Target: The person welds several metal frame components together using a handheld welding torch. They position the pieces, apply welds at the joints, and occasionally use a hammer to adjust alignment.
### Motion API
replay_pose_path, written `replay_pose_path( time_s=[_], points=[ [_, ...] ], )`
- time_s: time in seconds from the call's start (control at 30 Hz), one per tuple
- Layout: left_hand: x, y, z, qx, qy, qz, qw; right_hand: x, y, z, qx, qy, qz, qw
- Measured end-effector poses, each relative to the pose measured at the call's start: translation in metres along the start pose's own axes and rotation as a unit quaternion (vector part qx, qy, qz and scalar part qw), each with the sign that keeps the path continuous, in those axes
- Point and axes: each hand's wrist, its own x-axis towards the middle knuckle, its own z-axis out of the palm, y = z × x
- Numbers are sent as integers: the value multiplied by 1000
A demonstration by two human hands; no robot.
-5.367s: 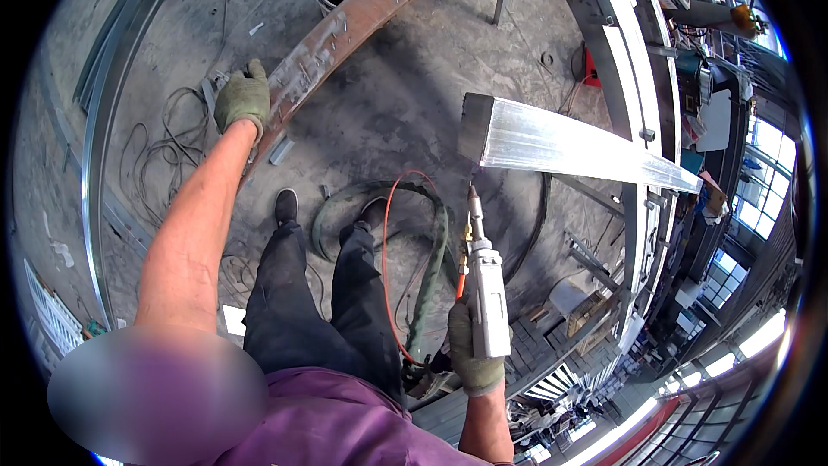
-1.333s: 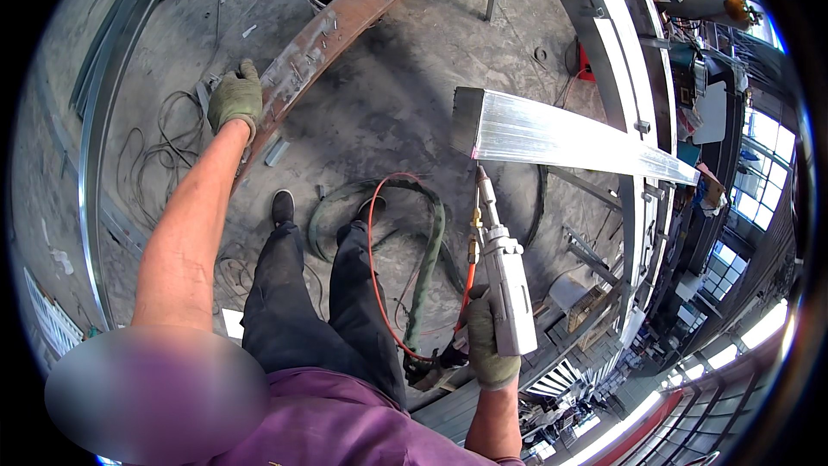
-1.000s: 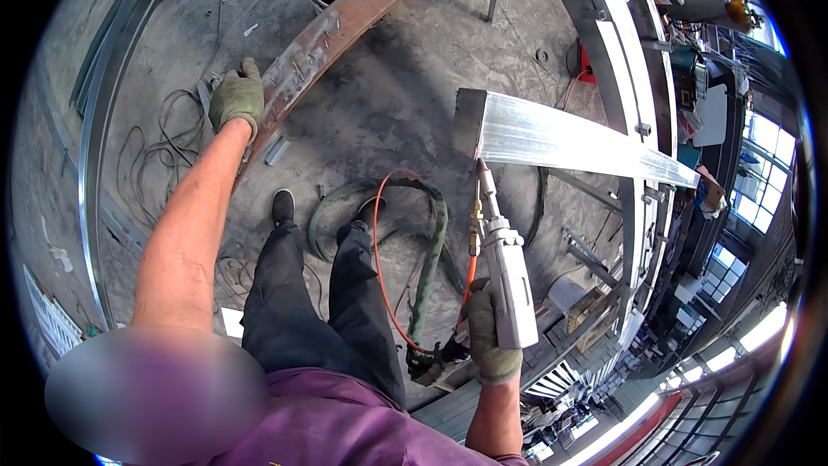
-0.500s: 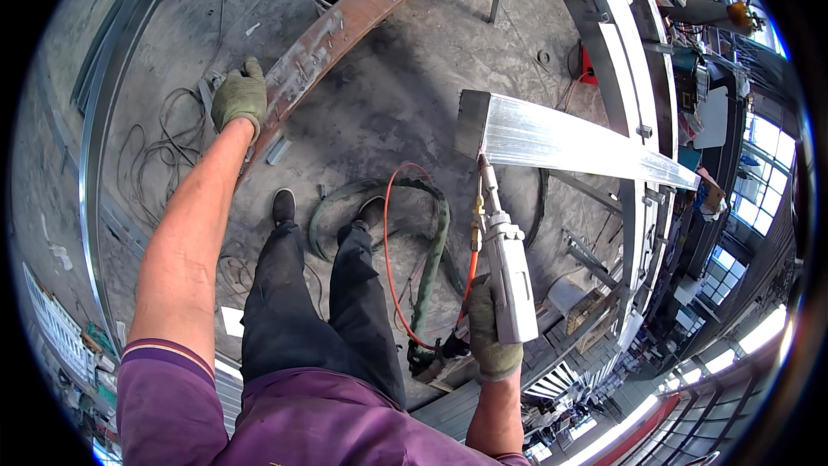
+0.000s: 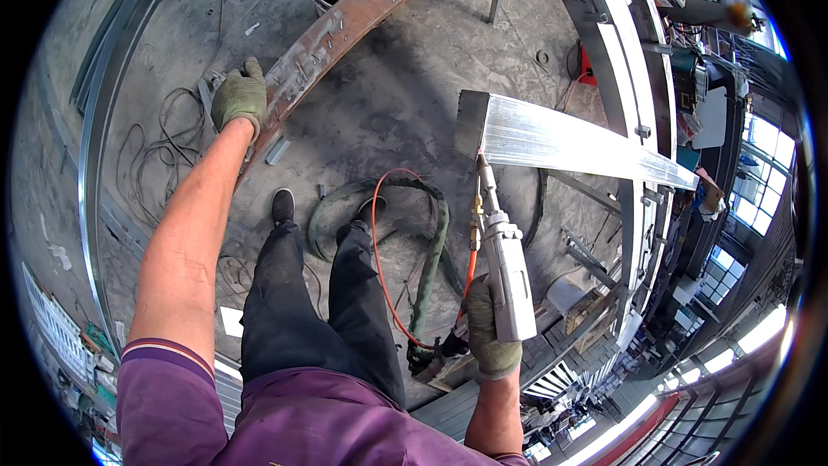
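Note:
My right hand [image 5: 492, 328], in an olive-green glove, grips a silver welding gun [image 5: 509, 272] with an orange hose and brass fittings. The gun's thin nozzle meets the lower near corner of a shiny rectangular metal tube [image 5: 552, 135], at its cut end. My left hand [image 5: 239, 97], gloved alike, is closed at the left edge of a rusty curved beam [image 5: 319, 47], beside a small grey metal piece [image 5: 206, 93]. What its fingers hold is hidden.
A thick green hose [image 5: 429, 285] and an orange hose [image 5: 379, 259] loop on the floor near my feet. Curved steel framing [image 5: 634, 95] stands on the right. A round bucket [image 5: 323, 0] is behind the beam, and loose cables [image 5: 168, 142] lie at left.
The orange hose loop has swung to the left. The welding gun and my right hand have shifted very slightly left; my left hand stays put.

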Motion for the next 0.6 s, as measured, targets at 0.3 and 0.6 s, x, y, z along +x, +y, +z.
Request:
replay_pose_path(
  time_s=[0.3,0.6],
  points=[
    [-1,1,-2,0,-11,1,1000,0,4,-1,-31,-4,-17,999],
    [6,-5,8,-7,12,5,1000,1,1,-1,-3,-1,-1,1000]
  ],
)
